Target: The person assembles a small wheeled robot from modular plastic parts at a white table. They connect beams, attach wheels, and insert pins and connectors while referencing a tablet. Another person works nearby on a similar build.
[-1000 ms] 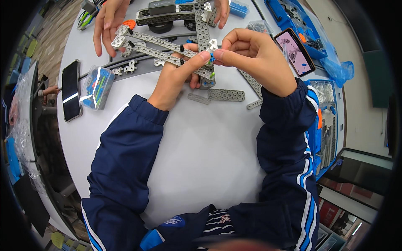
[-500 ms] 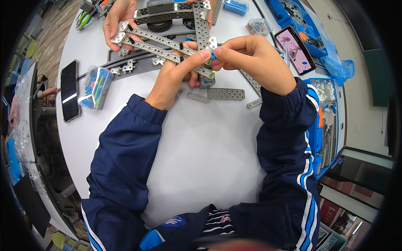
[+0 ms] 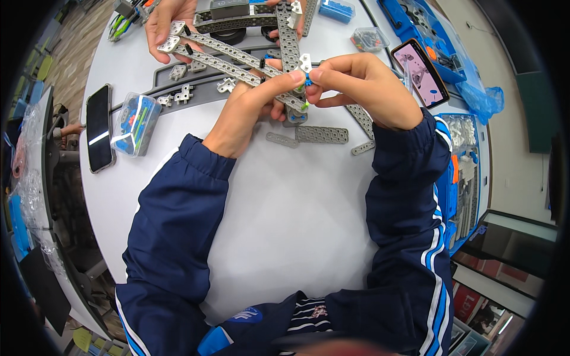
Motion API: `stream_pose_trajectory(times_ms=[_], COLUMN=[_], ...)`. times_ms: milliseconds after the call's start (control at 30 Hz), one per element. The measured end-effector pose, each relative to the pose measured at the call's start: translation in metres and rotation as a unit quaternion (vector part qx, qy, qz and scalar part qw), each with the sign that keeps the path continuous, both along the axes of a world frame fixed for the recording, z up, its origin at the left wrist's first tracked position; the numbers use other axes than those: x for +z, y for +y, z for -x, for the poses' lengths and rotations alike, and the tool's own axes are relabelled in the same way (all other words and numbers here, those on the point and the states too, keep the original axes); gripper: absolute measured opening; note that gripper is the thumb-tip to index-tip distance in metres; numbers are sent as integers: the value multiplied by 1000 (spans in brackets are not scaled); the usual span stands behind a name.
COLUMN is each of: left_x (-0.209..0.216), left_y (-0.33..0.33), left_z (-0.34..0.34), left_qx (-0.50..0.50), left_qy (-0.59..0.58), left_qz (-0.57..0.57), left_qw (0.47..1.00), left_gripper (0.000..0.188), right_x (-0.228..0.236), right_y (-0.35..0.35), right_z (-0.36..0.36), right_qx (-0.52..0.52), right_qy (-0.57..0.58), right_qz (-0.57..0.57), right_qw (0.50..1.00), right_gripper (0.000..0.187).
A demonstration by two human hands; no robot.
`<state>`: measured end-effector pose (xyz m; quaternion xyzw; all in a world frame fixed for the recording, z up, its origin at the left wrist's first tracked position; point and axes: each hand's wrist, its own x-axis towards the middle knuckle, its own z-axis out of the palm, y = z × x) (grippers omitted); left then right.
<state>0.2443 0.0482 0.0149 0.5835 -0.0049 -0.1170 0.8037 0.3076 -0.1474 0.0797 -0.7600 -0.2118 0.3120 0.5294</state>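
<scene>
A partly built plastic model of grey perforated beams (image 3: 222,64) stretches from the upper left to the middle. My left hand (image 3: 240,113) is closed around the near end of its beams, thumb on top and fingers beneath. Thumb and index finger of my right hand (image 3: 371,89) pinch a small blue connector (image 3: 308,79) against the joint, just below a white bracket (image 3: 305,62). A green pin (image 3: 305,107) sticks out at the beam's near end. Another person's hand (image 3: 169,26) supports the white corner pieces (image 3: 168,44) at the far left end; a second one is partly hidden behind the upright beam.
Loose grey beams (image 3: 322,134) lie below my hands. A phone (image 3: 100,129) and a clear parts box (image 3: 136,124) stand at the left. On the right are a lit phone (image 3: 420,72), a blue bag (image 3: 484,102) and blue parts trays (image 3: 462,172).
The beams and both my hands have shifted slightly to the right. My right hand's lower fingers have spread a little from the pinch. The other person's hand stays at the far end.
</scene>
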Motion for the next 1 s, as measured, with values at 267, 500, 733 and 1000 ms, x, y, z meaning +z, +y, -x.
stream_pose_trajectory(times_ms=[267, 500, 733, 1000], left_x=[1, 0, 3, 4], left_y=[-2, -4, -3, -8], left_z=[0, 0, 1, 2], left_qx=[15, 22, 28, 59], left_qy=[18, 14, 18, 20], left_qz=[-8, -3, 3, 17], left_qw=[1000, 1000, 999, 998], left_gripper=[38, 38, 36, 29], right_x=[-3, -4, -4, -5], right_y=[-3, -4, -2, -1], right_z=[-4, -4, -2, -2], right_qx=[10, 18, 8, 9], right_qy=[17, 18, 21, 30], right_qz=[-13, -20, -15, -25], right_qw=[1000, 999, 1000, 999], right_gripper=[32, 31, 30, 30])
